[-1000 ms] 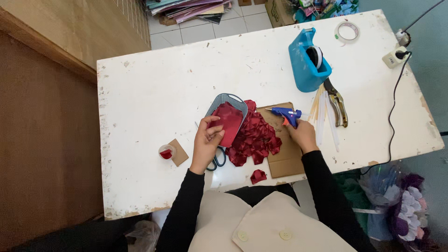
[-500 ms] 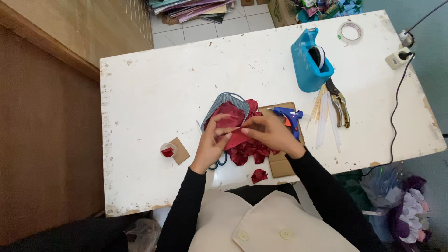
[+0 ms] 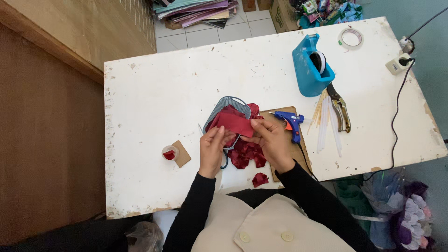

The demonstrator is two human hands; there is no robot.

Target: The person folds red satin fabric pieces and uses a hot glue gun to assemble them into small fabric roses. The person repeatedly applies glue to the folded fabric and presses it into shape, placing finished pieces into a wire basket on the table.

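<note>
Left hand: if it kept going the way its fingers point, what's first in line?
The left hand already pinches the red fabric piece; beyond that, probably the grey basket, though depth is unclear.

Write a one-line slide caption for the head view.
Both hands, left hand and right hand, hold a red fabric piece above a white table.

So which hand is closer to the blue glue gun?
Right. The right hand sits just left of the glue gun, pinching the red fabric piece; the left hand is farther, across the fabric.
</note>
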